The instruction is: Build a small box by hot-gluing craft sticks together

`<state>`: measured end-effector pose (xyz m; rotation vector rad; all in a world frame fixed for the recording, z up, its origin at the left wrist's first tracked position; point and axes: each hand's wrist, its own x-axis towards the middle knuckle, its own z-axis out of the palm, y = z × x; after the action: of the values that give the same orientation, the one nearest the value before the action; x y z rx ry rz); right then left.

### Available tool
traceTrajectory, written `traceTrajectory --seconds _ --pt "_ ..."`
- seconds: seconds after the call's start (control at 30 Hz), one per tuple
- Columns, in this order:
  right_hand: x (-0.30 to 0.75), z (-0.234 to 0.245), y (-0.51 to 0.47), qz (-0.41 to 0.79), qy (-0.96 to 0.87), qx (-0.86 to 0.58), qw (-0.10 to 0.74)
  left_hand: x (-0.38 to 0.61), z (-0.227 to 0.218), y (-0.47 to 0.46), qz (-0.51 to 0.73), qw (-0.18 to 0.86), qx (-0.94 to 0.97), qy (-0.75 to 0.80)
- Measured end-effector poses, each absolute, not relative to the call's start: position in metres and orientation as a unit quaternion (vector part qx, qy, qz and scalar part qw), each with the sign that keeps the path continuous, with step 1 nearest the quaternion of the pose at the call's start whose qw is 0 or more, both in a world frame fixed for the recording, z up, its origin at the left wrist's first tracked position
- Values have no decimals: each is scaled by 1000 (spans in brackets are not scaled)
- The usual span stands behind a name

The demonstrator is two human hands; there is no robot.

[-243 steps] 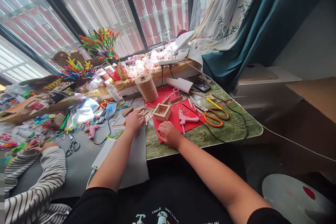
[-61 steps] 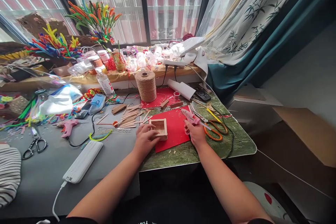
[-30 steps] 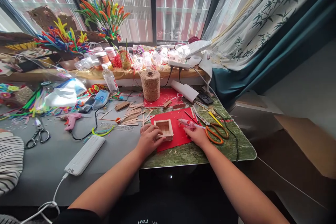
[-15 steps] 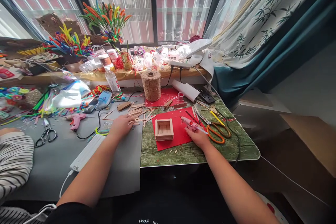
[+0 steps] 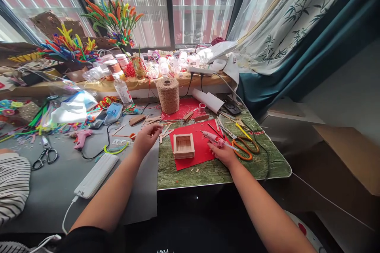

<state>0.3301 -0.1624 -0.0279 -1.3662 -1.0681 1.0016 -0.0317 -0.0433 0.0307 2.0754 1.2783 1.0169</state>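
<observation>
Pale wood makes up the small square box (image 5: 184, 153), which sits open-topped on the red sheet (image 5: 204, 154), along that sheet's left edge and a little back from the front edge of the green tabletop (image 5: 184, 180). Its slatted floor shows between the four stacked walls. The right hand (image 5: 222, 152) is just to the right of the box, its fingers closed around a pink glue gun (image 5: 213, 138); the nozzle points toward the box and a pale glue stick juts from the rear. The left hand (image 5: 146, 139) is over the grey covering (image 5: 141, 197), beside loose wooden strips (image 5: 151, 120); its fingers are partly curled, and I cannot tell whether they are pinching anything.

Toward the tabletop's right edge, just beside the right hand, lie orange-handled scissors (image 5: 246, 149). Farther back is a small round tub (image 5: 202, 107), reddish inside, its contents too small to make out, and left of it a spool of twine (image 5: 168, 97) stands upright. A clear labelled bottle (image 5: 122, 90) leans near the back edge, by the windowsill (image 5: 142, 84). On the sill, a dark vase (image 5: 126, 50) carries bright fuzzy stems (image 5: 115, 17). At the far left shows another person's striped sleeve (image 5: 13, 184).
</observation>
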Motion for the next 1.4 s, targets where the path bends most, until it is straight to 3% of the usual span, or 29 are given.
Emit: traceTrajectory --seconds 0.1,0.23,0.53,0.7,0.83,0.93,1.1,1.27,1.4 --pt "332 -35 -161 474 -443 -571 504 6 39 -38 378 402 707 443" --pt "333 -40 -158 463 -434 -587 503 34 46 -24 313 474 710 417" --pt "305 -14 -169 411 -460 -606 502 27 3 -15 290 454 727 425" --pt "271 5 -171 456 -493 -566 479 21 3 -10 260 487 723 416" --pt "275 1 -154 418 -447 -595 521 13 9 -9 198 557 710 383" --pt "283 0 -150 424 -403 -614 530 13 12 -12 229 549 711 375" --pt "280 20 -157 430 -420 -652 461 18 15 -14 322 497 692 413" --pt "259 44 -150 433 -510 -663 337 12 16 -12 312 565 633 428" --pt "243 51 -143 404 -563 -661 288 6 19 -11 237 634 618 399"
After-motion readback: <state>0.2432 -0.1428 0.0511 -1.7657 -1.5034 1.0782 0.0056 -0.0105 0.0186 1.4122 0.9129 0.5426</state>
